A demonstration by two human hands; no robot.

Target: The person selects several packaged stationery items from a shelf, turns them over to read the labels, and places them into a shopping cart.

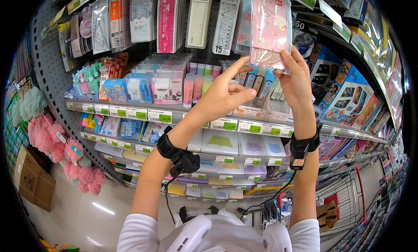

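A pink flower-patterned stationery packet (270, 26) in a clear sleeve hangs at the top of the rack, facing me. My right hand (295, 77) pinches its lower right edge, thumb in front and fingers partly hidden behind. At the lower left corner is my left hand (230, 90), fingers apart and thumb free. Its fingertips reach the sleeve's edge; whether they press on it I cannot tell. A bluish flowered packet (243, 30) shows just behind the pink one. To the left hangs a packaged ruler with round holes (225, 23).
Below my hands, a shelf holds glue sticks (197, 85), boxed stationery (168, 90) and slim boxes in a clear display tray (249, 111). Pink bath puffs (86, 175) hang at left above a cardboard box (34, 178). A wire shopping cart (346, 199) stands at lower right.
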